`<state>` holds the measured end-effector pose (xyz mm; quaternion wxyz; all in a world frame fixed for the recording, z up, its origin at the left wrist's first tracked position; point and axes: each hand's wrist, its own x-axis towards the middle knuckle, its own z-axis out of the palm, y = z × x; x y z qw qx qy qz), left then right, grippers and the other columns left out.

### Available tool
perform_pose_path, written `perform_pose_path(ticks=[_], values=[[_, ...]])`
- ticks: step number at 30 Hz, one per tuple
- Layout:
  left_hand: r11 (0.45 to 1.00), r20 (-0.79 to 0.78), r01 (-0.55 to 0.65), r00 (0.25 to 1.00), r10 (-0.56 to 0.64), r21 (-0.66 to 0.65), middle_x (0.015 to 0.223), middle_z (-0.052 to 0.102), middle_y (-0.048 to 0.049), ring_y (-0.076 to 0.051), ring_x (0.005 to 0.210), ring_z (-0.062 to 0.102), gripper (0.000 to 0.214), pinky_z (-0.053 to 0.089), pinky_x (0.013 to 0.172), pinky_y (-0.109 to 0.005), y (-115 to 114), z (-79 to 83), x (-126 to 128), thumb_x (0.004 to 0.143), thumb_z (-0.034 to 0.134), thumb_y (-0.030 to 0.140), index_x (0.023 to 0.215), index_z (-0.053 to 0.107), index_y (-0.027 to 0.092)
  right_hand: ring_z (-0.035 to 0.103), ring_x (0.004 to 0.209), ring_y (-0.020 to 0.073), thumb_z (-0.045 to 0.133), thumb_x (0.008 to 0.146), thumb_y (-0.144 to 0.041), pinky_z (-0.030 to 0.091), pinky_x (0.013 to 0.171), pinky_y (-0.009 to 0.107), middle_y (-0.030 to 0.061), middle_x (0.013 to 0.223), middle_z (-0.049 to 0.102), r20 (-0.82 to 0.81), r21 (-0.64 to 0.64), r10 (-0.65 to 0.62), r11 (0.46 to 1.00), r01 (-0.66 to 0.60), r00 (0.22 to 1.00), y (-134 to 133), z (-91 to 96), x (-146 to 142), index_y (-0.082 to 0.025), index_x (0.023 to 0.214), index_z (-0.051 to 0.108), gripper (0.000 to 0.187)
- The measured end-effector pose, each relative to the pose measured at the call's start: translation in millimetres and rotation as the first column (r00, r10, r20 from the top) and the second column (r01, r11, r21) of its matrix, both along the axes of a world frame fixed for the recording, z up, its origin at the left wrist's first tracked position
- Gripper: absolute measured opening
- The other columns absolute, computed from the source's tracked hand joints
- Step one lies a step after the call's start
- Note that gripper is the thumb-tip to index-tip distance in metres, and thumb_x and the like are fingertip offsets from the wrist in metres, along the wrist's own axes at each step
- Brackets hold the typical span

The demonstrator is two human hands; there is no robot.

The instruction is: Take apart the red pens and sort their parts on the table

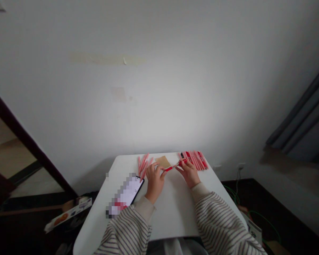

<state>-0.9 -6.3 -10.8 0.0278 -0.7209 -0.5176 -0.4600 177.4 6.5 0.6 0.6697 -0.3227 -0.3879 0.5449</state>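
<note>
Both hands work over a small white table [175,212]. My left hand [154,181] is closed, pinching the near end of a red pen [172,167]. My right hand [189,173] is closed on the pen's far end. The pen lies level between the two hands, just above the tabletop. A row of several red pens [195,159] lies beyond my right hand. A heap of several pale pink pen barrels [144,163] lies beyond my left hand. A small brown cardboard piece [163,161] sits between the two groups.
A phone [126,193] with a lit screen lies at the table's left, near my left forearm. A bare wall stands right behind the table. A printed box [69,212] lies on the floor at left, green cables [255,212] at right, grey curtains [305,120] far right.
</note>
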Motion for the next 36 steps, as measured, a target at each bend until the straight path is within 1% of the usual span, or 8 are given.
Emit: perform_pose_path(ticks=[4,6,9,12,15,22,28,36], values=[[0.998,-0.091,0.050,0.994,-0.054,-0.048,0.115,0.054,-0.0070,-0.022,0.111,0.045,0.018,0.035,0.098,-0.045,-8,3.7,4,0.087,0.051,0.036,0.094,0.061,0.023,0.060,0.087,0.0179,0.074,0.071,-0.041,0.052,0.079,0.041,-0.0014,0.085,0.062,-0.270,-0.040,0.171,0.981,-0.189,0.947,-4,5.0,1,-0.026,0.084,0.056,0.027],[0.994,-0.134,0.058,0.988,-0.070,-0.091,0.115,0.055,-0.0064,-0.023,0.113,0.045,0.016,0.033,0.101,-0.048,-11,5.4,6,0.086,0.053,0.033,0.095,0.061,0.023,0.059,0.076,0.0144,0.074,0.071,-0.039,0.051,0.075,0.037,-0.0049,0.075,0.058,-0.394,-0.032,0.195,0.974,-0.225,0.898,-5,7.5,2,-0.027,0.082,0.055,0.025],[0.986,-0.199,0.048,0.977,-0.079,-0.158,0.119,0.056,-0.0067,-0.025,0.119,0.044,0.019,0.028,0.105,-0.053,-14,4.7,7,0.084,0.056,0.032,0.101,0.059,0.023,0.046,0.054,0.0092,0.066,0.077,-0.045,0.049,0.062,0.030,-0.0072,0.062,0.048,-0.505,-0.029,0.188,0.972,-0.234,0.843,-4,10.3,6,-0.026,0.076,0.053,0.024],[0.977,-0.264,0.017,0.962,-0.074,-0.212,0.128,0.053,-0.0086,-0.028,0.125,0.040,0.031,0.026,0.106,-0.057,-14,-0.7,7,0.083,0.057,0.034,0.112,0.054,0.022,0.040,0.050,0.0088,0.055,0.082,-0.053,0.043,0.054,0.027,-0.0064,0.059,0.042,-0.525,-0.009,0.188,0.974,-0.226,0.830,-3,11.0,10,-0.023,0.070,0.049,0.032],[0.961,-0.325,0.027,0.938,-0.120,-0.276,0.133,0.050,-0.0100,-0.030,0.128,0.038,0.041,0.028,0.105,-0.059,-14,-6.5,5,0.084,0.055,0.040,0.120,0.051,0.022,0.039,0.050,0.0087,0.051,0.082,-0.048,0.042,0.055,0.026,-0.0062,0.058,0.039,-0.548,0.011,0.188,0.976,-0.217,0.815,-3,9.7,13,-0.022,0.065,0.044,0.032],[0.953,-0.388,0.009,0.912,-0.132,-0.303,0.134,0.050,-0.0097,-0.030,0.128,0.039,0.038,0.028,0.107,-0.058,-14,-6.0,4,0.086,0.050,0.043,0.118,0.052,0.022,0.036,0.049,0.0087,0.050,0.076,-0.038,0.040,0.054,0.027,-0.0064,0.055,0.036,-0.522,0.024,0.147,0.987,-0.158,0.840,-3,8.2,15,-0.021,0.060,0.037,0.027],[0.948,-0.376,0.012,0.916,-0.139,-0.319,0.135,0.049,-0.0089,-0.030,0.130,0.036,0.038,0.027,0.108,-0.058,-14,-6.4,4,0.087,0.050,0.041,0.119,0.052,0.022,0.036,0.049,0.0089,0.051,0.077,-0.043,0.041,0.055,0.027,-0.0068,0.056,0.036,-0.508,0.017,0.152,0.986,-0.166,0.848,-3,8.9,14,-0.021,0.063,0.040,0.028],[0.949,-0.391,0.004,0.911,-0.134,-0.315,0.134,0.050,-0.0088,-0.029,0.129,0.038,0.038,0.027,0.108,-0.056,-14,-5.5,4,0.086,0.050,0.041,0.120,0.052,0.023,0.036,0.049,0.0089,0.052,0.077,-0.036,0.040,0.055,0.027,-0.0070,0.057,0.036,-0.536,0.034,0.185,0.980,-0.198,0.823,-1,5.7,16,-0.021,0.063,0.040,0.024]])
